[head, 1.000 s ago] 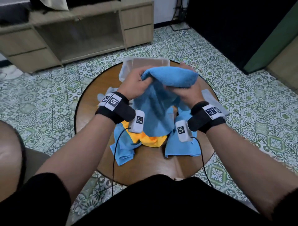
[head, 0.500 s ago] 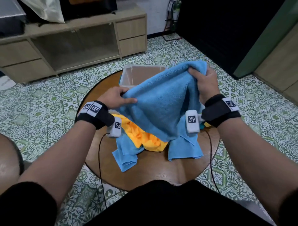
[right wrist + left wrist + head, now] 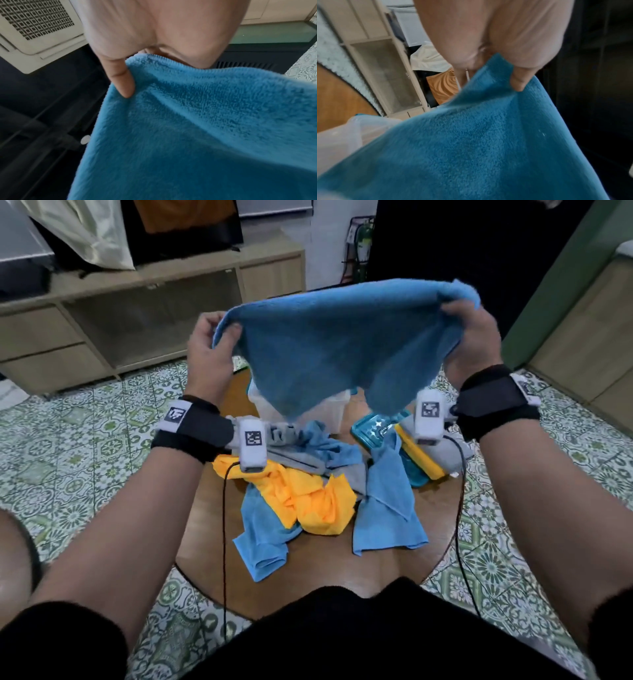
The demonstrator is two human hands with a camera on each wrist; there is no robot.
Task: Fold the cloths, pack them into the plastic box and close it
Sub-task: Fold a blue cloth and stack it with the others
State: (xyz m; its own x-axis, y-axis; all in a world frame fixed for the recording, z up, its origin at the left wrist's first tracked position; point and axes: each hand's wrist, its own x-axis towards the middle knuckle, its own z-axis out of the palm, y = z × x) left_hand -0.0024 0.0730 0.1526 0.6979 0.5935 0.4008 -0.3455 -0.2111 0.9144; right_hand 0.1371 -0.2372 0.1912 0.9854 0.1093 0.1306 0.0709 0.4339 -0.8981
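Blue towel hangs spread above the surface, left hand pinching its 9 o'clock corner, right hand its 3 o'clock corner. Risk: either thin pinch may slip, dropping the towel onto the box.

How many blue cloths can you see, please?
4: one held up by both hands; three on the table, front left, front right, middle. More may be hidden.
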